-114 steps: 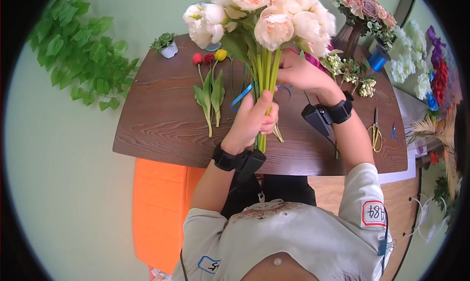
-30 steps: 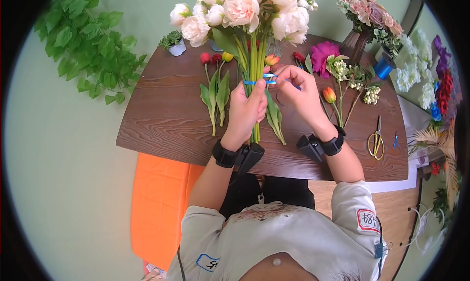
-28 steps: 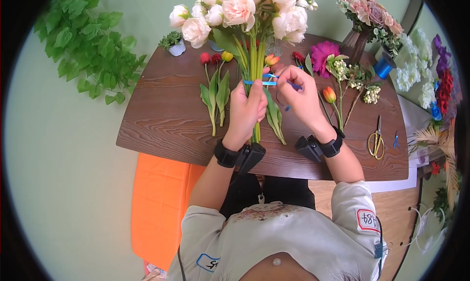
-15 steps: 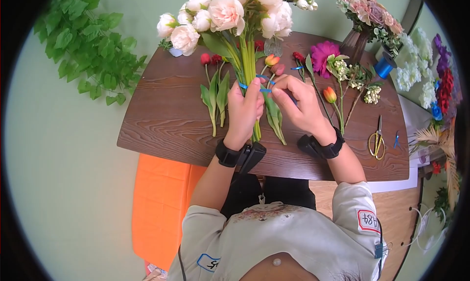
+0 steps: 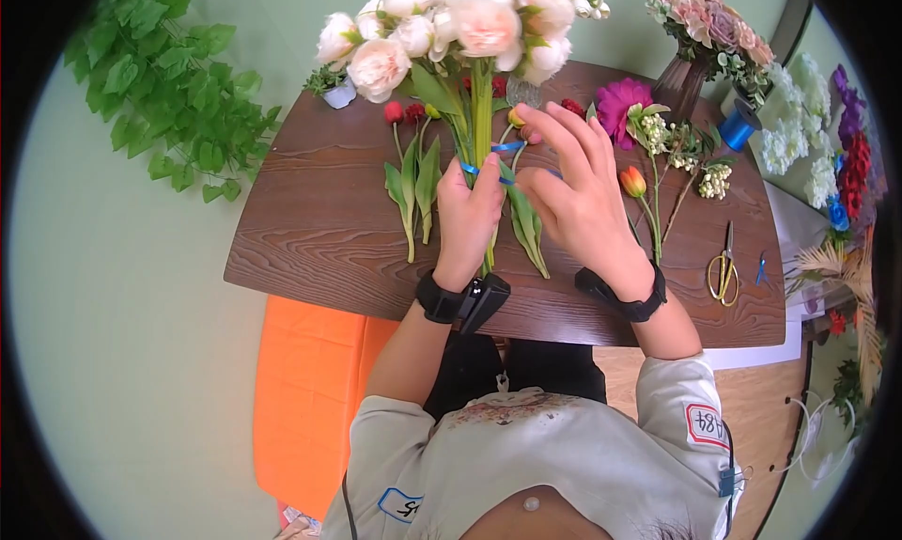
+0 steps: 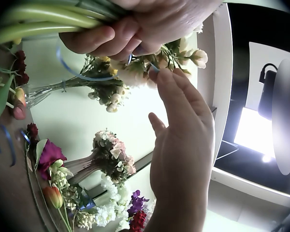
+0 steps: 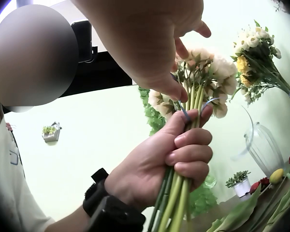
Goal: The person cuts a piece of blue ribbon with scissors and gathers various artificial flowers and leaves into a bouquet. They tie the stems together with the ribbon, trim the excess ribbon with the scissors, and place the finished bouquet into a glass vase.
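Green-stemmed bouquet of cream-pink peonies point(image 5: 481, 117) is standing upright over the brown wooden table point(image 5: 310, 230) | left hand point(image 5: 467, 222) clenching stems | right hand point(image 5: 578, 197), fingers loose, touching thin blue ribbon point(image 5: 489, 171) | risk: unpinched ribbon likely slackening, stems splaying.

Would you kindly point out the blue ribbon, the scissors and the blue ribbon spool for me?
blue ribbon point(image 5: 504, 147): head view, on the strand crossing the green stems.
scissors point(image 5: 722, 275): head view, on the yellow handle loops.
blue ribbon spool point(image 5: 736, 126): head view, on the wound blue side.

Florist's workbench: bouquets point(image 5: 707, 23), scissors point(image 5: 722, 263)
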Demonstrator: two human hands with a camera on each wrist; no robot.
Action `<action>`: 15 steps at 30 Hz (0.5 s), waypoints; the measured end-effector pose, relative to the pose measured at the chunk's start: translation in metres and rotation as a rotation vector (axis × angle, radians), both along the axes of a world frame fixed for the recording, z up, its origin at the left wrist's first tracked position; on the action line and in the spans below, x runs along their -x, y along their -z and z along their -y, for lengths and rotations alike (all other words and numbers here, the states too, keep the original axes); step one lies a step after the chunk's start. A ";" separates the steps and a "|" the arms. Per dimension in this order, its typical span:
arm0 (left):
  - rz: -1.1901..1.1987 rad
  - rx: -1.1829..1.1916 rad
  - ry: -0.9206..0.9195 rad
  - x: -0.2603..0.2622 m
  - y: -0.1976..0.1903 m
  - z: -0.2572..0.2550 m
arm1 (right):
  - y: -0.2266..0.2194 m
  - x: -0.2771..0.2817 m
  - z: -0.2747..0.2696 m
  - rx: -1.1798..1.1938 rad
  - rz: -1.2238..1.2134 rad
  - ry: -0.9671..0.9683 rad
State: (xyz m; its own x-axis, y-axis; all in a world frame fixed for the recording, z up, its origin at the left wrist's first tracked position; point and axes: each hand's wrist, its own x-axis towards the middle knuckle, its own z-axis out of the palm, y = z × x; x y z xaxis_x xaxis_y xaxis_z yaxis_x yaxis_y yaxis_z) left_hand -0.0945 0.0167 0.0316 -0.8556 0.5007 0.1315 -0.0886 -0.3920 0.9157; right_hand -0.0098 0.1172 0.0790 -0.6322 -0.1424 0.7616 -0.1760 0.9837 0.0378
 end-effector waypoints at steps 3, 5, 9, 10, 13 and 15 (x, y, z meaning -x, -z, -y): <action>-0.061 0.028 -0.013 -0.002 0.002 -0.003 | 0.011 0.016 -0.011 0.256 -0.003 -0.223; -0.079 0.032 -0.003 -0.002 0.001 -0.003 | 0.015 0.021 -0.011 0.611 0.081 -0.288; -0.038 0.004 0.032 -0.006 -0.002 -0.003 | 0.035 0.040 -0.009 1.092 0.030 -0.357; -0.054 0.038 0.012 -0.006 -0.002 -0.004 | 0.037 0.041 -0.008 1.091 0.030 -0.358; -0.123 0.082 -0.024 -0.007 0.000 -0.006 | 0.040 0.043 -0.007 1.289 0.112 -0.339; -0.205 0.124 -0.061 -0.004 0.004 -0.008 | 0.041 0.046 -0.012 1.211 0.161 -0.276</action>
State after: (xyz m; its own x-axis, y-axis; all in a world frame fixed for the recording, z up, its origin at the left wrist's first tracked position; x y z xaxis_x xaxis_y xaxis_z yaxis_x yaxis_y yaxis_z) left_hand -0.0903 0.0250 0.0276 -0.8466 0.4720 0.2459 0.1243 -0.2739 0.9537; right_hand -0.0563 0.1292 0.0382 -0.7906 0.4522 0.4128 -0.3003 0.3011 -0.9051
